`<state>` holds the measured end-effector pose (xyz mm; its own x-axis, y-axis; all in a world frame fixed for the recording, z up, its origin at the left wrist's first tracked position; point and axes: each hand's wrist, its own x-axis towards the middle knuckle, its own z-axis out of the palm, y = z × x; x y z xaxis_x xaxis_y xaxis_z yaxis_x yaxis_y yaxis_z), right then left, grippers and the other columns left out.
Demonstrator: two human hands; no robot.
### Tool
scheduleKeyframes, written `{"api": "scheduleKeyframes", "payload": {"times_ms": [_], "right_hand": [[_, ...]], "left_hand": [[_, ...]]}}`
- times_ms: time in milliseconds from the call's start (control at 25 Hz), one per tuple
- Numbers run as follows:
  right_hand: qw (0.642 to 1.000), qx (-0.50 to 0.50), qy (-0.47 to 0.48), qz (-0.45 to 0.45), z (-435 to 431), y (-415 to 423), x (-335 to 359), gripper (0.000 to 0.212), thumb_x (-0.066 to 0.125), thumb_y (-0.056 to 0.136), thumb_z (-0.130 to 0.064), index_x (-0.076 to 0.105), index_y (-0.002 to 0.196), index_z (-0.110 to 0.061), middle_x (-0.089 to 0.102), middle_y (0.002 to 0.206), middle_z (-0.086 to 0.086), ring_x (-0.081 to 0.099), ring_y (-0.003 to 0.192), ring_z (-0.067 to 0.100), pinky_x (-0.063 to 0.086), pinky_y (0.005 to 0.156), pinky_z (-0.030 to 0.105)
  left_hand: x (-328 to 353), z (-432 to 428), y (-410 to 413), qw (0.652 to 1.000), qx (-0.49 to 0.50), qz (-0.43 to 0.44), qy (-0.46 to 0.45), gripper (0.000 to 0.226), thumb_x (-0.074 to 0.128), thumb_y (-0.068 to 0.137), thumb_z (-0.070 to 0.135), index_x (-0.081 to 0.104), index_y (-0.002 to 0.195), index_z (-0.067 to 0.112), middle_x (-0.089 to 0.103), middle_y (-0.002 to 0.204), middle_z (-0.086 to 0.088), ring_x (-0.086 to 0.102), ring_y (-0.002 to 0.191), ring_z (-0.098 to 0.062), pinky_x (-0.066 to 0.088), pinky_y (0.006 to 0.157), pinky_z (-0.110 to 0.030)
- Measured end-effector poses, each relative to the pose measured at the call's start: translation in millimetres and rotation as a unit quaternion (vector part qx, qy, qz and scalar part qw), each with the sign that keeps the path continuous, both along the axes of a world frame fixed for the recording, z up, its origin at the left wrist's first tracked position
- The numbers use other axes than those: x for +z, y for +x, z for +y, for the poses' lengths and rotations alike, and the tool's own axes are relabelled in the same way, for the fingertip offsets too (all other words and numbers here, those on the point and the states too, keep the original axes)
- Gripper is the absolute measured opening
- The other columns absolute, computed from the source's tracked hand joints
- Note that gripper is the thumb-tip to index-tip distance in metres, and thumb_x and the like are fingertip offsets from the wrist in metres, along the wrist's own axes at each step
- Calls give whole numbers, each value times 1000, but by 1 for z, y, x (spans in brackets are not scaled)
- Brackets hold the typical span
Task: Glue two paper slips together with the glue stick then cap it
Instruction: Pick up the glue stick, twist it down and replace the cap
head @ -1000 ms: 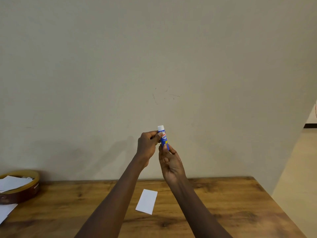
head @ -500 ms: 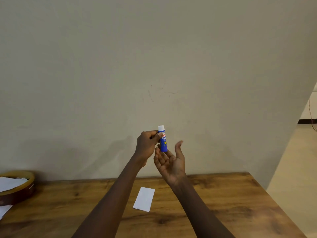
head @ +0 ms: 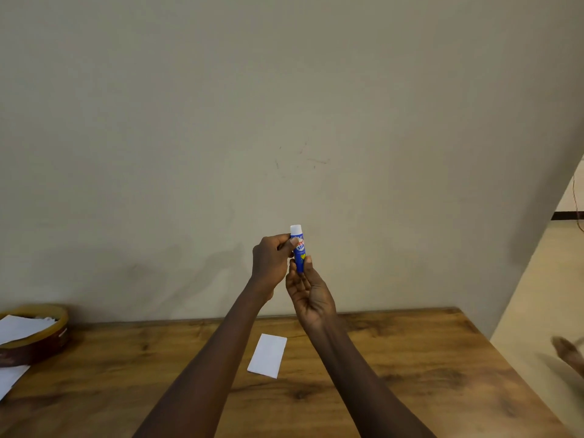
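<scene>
While looking down, seeing the wooden table (head: 410,358) running along the frame's bottom, a brown tin (head: 41,339) sitting at lower left. Holding left hand (head: 270,263) and right hand (head: 311,295) up at centre, above the white paper slip (head: 268,355) lying flat. Gripping the upright glue stick (head: 298,248) with the left, pinching its lower end with the right.

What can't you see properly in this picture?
Glue stick label, head view: too small, and partly covered by the left hand and right hand.
Paper slip on the table: one sheet or two stuck together, cannot tell.
Round tin: cut by the left edge, papers cover its inside.
Shape at the right edge: blurred, cut off.
</scene>
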<state>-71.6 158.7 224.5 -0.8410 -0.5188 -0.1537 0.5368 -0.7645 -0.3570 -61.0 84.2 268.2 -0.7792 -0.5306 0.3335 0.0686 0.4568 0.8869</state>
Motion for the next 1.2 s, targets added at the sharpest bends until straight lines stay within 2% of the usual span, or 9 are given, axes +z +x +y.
{"api": "scheduleKeyframes", "payload": {"times_ms": [160, 240, 320, 440, 560, 760, 1000, 1120, 1200], "right_hand": [[1000, 23, 1, 9, 4, -1, 0, 19, 55, 84, -14, 58, 97, 0, 66, 84, 15, 70, 61, 15, 58, 58, 24], [999, 36, 1, 29, 8, -3, -1, 18, 55, 83, -13, 59, 96, -1, 67, 83, 14, 70, 66, 16, 58, 62, 25], [997, 44, 17, 69, 13, -5, -2, 16, 54, 83, -9, 58, 97, -3, 66, 89, 14, 70, 71, 17, 58, 65, 26], [975, 59, 113, 181, 18, -8, -2, 17, 53, 84, -4, 60, 97, -12, 64, 93, 10, 71, 74, 17, 59, 66, 24], [924, 51, 245, 290, 25, -10, -4, 24, 51, 86, -5, 58, 100, -24, 60, 98, 5, 69, 73, 14, 57, 66, 20], [902, 32, 294, 316, 33, -9, -11, 27, 52, 86, -5, 58, 93, -31, 60, 99, 3, 65, 78, 18, 55, 65, 16], [867, 15, 350, 355, 27, -10, -9, 24, 52, 86, -6, 58, 103, -22, 63, 93, 1, 64, 72, 14, 53, 62, 14], [843, -16, 391, 370, 27, -11, -8, 26, 51, 87, -7, 58, 111, -12, 64, 90, 1, 63, 67, 12, 50, 59, 13], [831, -40, 408, 375, 25, -10, -7, 27, 50, 88, -6, 58, 113, -8, 65, 88, 3, 61, 65, 11, 49, 60, 17]], "left_hand": [[0, -2, 4, 999, -34, 3, 6, 30, 49, 89, 18, 59, 110, 0, 65, 109, -21, 56, 86, -20, 45, 68, -20], [1, -3, 6, 997, -64, 14, 39, 30, 49, 89, 18, 58, 112, 1, 65, 111, -21, 57, 89, -23, 49, 78, -32], [2, -4, 9, 993, -75, 29, 90, 32, 50, 88, 17, 55, 117, 2, 63, 115, -20, 58, 94, -24, 49, 80, -33], [-2, -3, 12, 988, -88, 32, 124, 35, 50, 88, 18, 52, 121, 4, 59, 123, -16, 57, 105, -24, 49, 80, -30], [-4, -3, 14, 982, -93, 45, 161, 34, 46, 90, 19, 51, 121, 7, 57, 127, -13, 54, 111, -23, 47, 87, -33], [-1, -4, 13, 956, -120, 102, 246, 36, 37, 93, 19, 46, 125, 7, 56, 121, -7, 56, 107, -22, 46, 91, -34], [1, -2, 7, 978, -131, 82, 139, 33, 42, 91, 18, 50, 122, 8, 60, 115, -8, 60, 99, -21, 51, 67, -9], [1, -2, 5, 989, -114, 61, 77, 32, 42, 91, 20, 53, 120, 9, 64, 112, -10, 61, 99, -21, 51, 68, -10], [0, 0, 3, 991, -99, 62, 60, 32, 42, 92, 20, 54, 119, 9, 65, 111, -13, 61, 102, -24, 52, 77, -21]]}}
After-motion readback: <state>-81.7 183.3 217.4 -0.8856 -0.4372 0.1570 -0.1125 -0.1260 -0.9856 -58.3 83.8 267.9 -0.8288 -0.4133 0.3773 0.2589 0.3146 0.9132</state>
